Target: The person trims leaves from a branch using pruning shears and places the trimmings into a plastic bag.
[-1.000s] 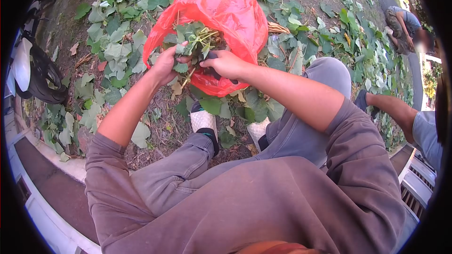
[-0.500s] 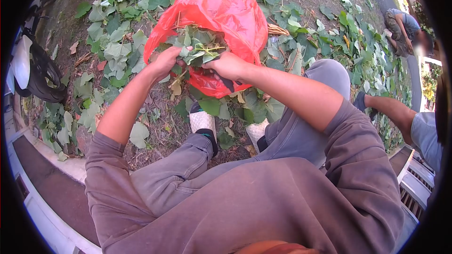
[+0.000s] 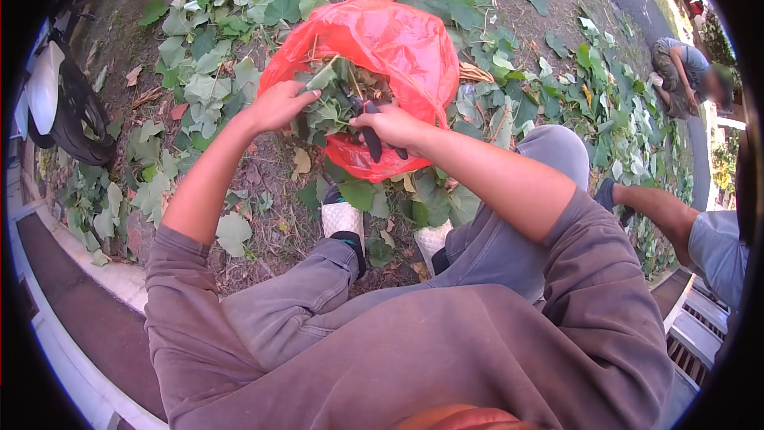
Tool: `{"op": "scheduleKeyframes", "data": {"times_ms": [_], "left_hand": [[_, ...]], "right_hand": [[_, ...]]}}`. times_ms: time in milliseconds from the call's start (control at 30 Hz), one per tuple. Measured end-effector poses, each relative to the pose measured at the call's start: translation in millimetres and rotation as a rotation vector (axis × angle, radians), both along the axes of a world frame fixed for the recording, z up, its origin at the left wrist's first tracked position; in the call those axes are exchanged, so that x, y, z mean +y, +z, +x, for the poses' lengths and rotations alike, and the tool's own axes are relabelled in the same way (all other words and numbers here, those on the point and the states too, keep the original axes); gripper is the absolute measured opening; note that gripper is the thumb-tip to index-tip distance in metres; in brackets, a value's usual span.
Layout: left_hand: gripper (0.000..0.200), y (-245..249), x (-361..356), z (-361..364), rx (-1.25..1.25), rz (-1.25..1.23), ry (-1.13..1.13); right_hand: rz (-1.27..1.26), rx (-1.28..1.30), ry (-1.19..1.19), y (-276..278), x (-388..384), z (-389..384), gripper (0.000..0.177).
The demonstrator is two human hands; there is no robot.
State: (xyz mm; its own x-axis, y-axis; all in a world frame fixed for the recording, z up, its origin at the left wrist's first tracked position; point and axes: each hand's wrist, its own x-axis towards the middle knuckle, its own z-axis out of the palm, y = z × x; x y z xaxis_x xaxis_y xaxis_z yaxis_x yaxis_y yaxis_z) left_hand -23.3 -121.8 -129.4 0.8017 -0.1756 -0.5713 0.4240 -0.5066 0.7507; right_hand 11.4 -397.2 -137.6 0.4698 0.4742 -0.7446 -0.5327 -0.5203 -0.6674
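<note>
Your left hand (image 3: 277,106) grips bunch of green leaves (image 3: 334,103) at mouth of red bag (image 3: 398,40). Your right hand (image 3: 391,127) is closed around black cutter (image 3: 371,142), tip among leaves. Bag lies on ground (image 3: 267,171) before your shoes (image 3: 344,219), loose leaves (image 3: 199,87) around.

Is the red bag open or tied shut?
Open: the red bag gapes wide, green leaves showing inside, left hand on them, right hand gripping a dark tool.

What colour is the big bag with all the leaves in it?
Bright red. The plastic bag shows best in the head view.
</note>
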Motion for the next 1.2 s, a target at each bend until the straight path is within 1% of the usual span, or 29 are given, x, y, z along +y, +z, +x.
{"op": "scheduleKeyframes", "data": {"times_ms": [67,100,133,200,233,267,300,333,400,433,500,533,567,600,733,800,833,867,933,967,1033,1067,1133,1200], "left_hand": [[0.051,8,-4,1,-0.248,0.368,-0.25],[0.051,11,-5,2,-0.245,0.367,-0.251],[0.048,14,-7,2,-0.258,0.415,-0.266],[0.043,18,-6,2,-0.287,0.515,-0.291],[0.043,15,-5,2,-0.285,0.517,-0.29],[0.04,11,-4,1,-0.338,0.513,-0.296],[0.038,14,-5,0,-0.393,0.508,-0.302],[0.038,17,-6,0,-0.393,0.509,-0.301],[0.032,26,-8,0,-0.395,0.495,-0.251],[0.032,30,-7,1,-0.394,0.495,-0.254],[0.026,37,-4,3,-0.49,0.47,-0.152],[0.026,39,-3,5,-0.488,0.471,-0.156],[0.027,42,-2,7,-0.548,0.494,-0.155],[0.027,42,-1,6,-0.605,0.516,-0.151],[0.028,32,-15,-10,-0.615,0.615,-0.138],[0.03,28,-25,-19,-0.648,0.64,-0.182],[0.03,30,-31,-26,-0.718,0.625,-0.211],[0.03,30,-35,-26,-0.717,0.622,-0.217],[0.026,29,-40,-27,-0.861,0.636,-0.313],[0.026,29,-40,-27,-0.859,0.634,-0.316],[0.027,32,-42,-25,-0.965,0.668,-0.446],[0.027,33,-43,-26,-0.965,0.664,-0.451],[0.023,32,-43,-30,-1.062,0.68,-0.533],[0.024,27,-48,-35,-1.052,0.65,-0.567]], "right_hand": [[-0.057,-0.057,0.182,2,-1,-4,0.037],[-0.139,-0.075,0.254,7,-1,-4,0.038],[-0.139,-0.071,0.254,4,-3,-4,0.038],[-0.195,-0.072,0.359,-2,-3,-1,0.037],[-0.193,-0.071,0.361,-3,-4,-1,0.037],[-0.207,-0.057,0.378,-5,-5,-2,0.036],[-0.222,-0.045,0.394,-4,-5,-2,0.036],[-0.221,-0.046,0.395,-3,-4,-2,0.036],[-0.233,0.002,0.352,4,-2,-5,0.035],[-0.231,0.005,0.349,10,-2,-6,0.035],[-0.167,0.11,0.327,21,-3,-8,0.035],[-0.165,0.113,0.324,14,-2,-13,0.035],[-0.122,0.142,0.295,4,0,-19,0.035],[-0.081,0.173,0.268,7,3,-24,0.035],[-0.123,0.139,0.233,30,9,-23,0.033],[-0.094,0.176,0.197,37,10,-16,0.036],[-0.089,0.172,0.18,46,10,-15,0.035],[-0.089,0.175,0.174,42,9,-15,0.035],[-0.119,0.13,0.199,29,9,-16,0.033],[-0.12,0.133,0.197,23,8,-14,0.033],[-0.121,0.138,0.224,18,6,-11,0.035],[-0.122,0.141,0.219,17,4,-11,0.035],[-0.094,0.137,0.221,20,3,-9,0.035],[-0.097,0.166,0.19,29,2,-7,0.034]]}}
